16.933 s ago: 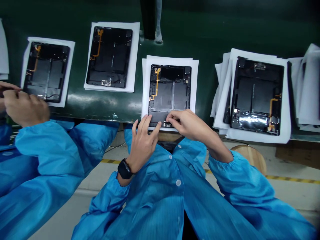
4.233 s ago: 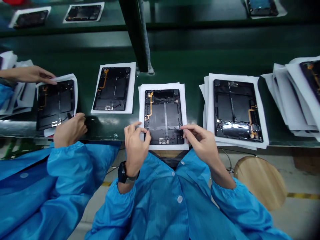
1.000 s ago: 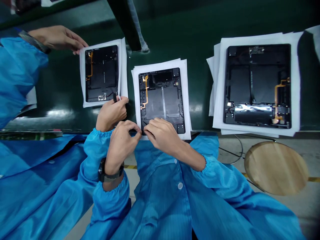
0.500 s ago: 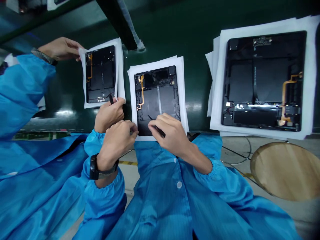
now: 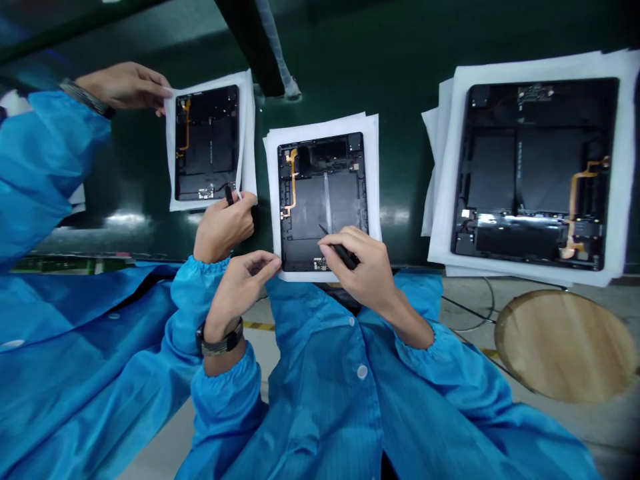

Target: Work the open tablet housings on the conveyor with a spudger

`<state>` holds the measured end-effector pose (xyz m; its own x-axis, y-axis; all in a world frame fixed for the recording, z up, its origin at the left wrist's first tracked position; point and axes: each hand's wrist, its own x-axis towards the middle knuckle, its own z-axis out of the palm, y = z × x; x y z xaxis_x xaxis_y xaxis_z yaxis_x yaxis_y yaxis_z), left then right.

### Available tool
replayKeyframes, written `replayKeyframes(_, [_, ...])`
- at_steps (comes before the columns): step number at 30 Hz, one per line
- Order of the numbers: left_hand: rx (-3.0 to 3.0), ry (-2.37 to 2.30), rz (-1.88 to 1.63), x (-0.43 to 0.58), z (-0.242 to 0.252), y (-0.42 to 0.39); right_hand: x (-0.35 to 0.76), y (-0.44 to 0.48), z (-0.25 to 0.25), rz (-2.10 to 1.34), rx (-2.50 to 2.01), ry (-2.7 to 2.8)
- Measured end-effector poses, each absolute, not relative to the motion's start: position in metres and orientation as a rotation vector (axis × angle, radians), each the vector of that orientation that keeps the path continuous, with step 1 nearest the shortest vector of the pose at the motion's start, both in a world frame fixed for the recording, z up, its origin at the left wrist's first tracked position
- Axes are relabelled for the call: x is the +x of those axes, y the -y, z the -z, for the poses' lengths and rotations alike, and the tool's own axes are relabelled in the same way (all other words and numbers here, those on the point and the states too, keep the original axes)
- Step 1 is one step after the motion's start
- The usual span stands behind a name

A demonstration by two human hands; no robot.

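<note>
An opened tablet (image 5: 310, 223) with black cells, an orange flex cable (image 5: 293, 183) and a small circuit board (image 5: 320, 264) at its near edge lies before me on a white sheet (image 5: 373, 173). My left hand (image 5: 243, 283) pinches thumb and forefinger together at the near left corner of that sheet, beside the tablet. Over the tablet's near right part is my right hand (image 5: 357, 263), closed around a slim black pointed tool (image 5: 345, 255). The tool's tip points up and left above the dark cells; whether it touches them I cannot tell.
To the left, a co-worker's hands (image 5: 225, 227) hold another opened tablet's (image 5: 207, 150) sheet and a black tool. A larger-looking opened tablet (image 5: 540, 173) rests on stacked white sheets at right. Below it stands a round wooden stool (image 5: 565, 347). A dark post (image 5: 255, 47) rises behind.
My right hand has shifted right with the tool, uncovering the small circuit board. My left hand's fingers have straightened into a pinch at the corner. The view has shifted slightly.
</note>
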<state>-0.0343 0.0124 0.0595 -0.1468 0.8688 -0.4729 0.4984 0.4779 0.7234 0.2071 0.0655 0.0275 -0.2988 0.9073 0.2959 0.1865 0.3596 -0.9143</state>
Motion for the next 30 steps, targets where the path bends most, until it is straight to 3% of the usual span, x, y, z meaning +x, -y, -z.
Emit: replayKeyframes(30, [1.038, -1.847, -0.71, -0.021, -0.047, -0.008, 0.195, -0.067, -0.026, -0.906, -1.073, 1.801])
